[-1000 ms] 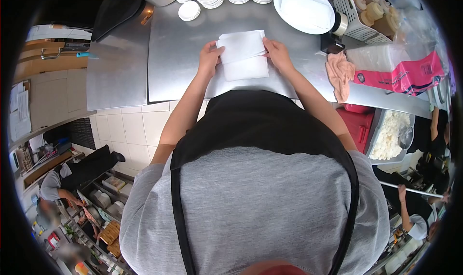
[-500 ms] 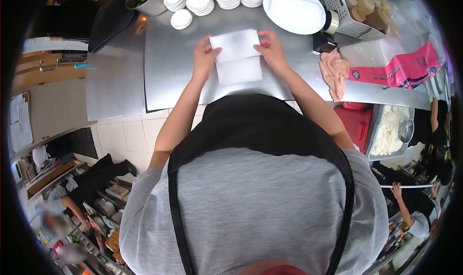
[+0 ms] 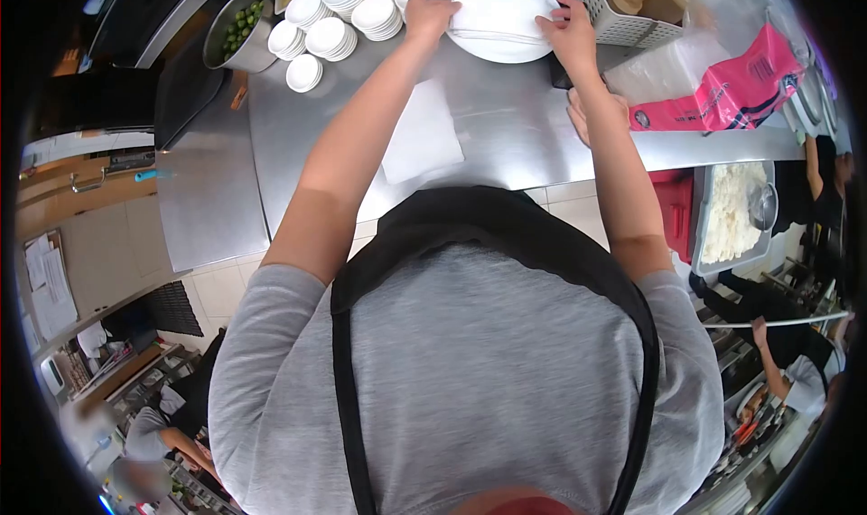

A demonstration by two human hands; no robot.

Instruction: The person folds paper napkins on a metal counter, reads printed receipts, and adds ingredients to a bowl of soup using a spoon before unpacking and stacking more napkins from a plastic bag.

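Both hands are over the white oval plate (image 3: 506, 55), at the far side of the steel counter. A folded white paper napkin (image 3: 497, 14) lies across the plate. My left hand (image 3: 428, 15) pinches its left edge, close to the stacks of small white dishes (image 3: 330, 38). At the napkin's right edge, my right hand (image 3: 573, 38) grips with thumb and fingers. Whether more napkins lie beneath it I cannot tell. A second white napkin (image 3: 423, 136) rests on the counter nearer my body, partly behind my left forearm.
A metal pot of green limes (image 3: 242, 32) stands at the back left. Right of the plate are a white basket of bottles (image 3: 623, 26), a pink bag (image 3: 713, 95) and a peach cloth (image 3: 582, 118). A tub of white food (image 3: 733, 217) sits lower right. Other people work behind.
Both hands have moved away from my body and to the right, carrying the folded napkin from the counter onto the oval plate. The other napkin stays on the counter.
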